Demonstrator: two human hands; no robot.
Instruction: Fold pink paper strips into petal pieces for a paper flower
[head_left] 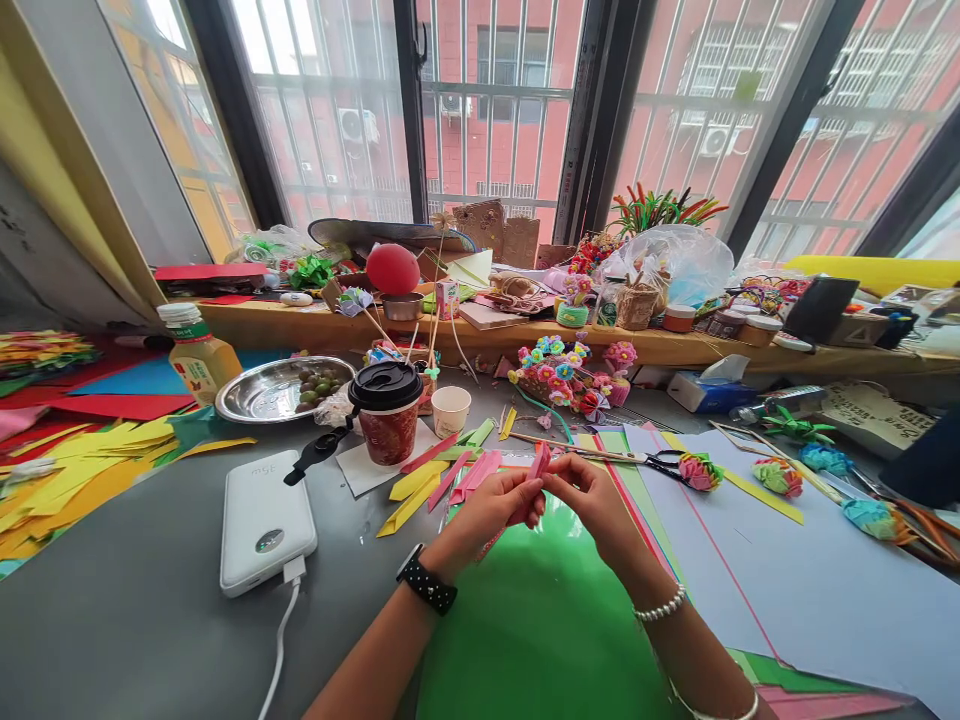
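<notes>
Both hands meet over a shiny green sheet (555, 620). My left hand (504, 500) pinches a small folded piece of pink paper (540, 460), which sticks up from the fingers. The fingertips of my right hand (589, 490) are pressed together at the paper's lower edge; the exact grip is partly hidden. Just beyond the left hand lie folded pink strips (477, 474) and yellow strips (409, 505). A pair of scissors (664, 461) rests beyond the right hand, next to a colourful paper flower (700, 472).
On the left are a white power bank (268, 520) with a cable, a lidded red cup (386, 415), a paper cup (451, 410) and a metal plate (247, 392) with fruit. White paper sheets (795, 560) lie right. A crowded shelf (322, 325) runs below the windows.
</notes>
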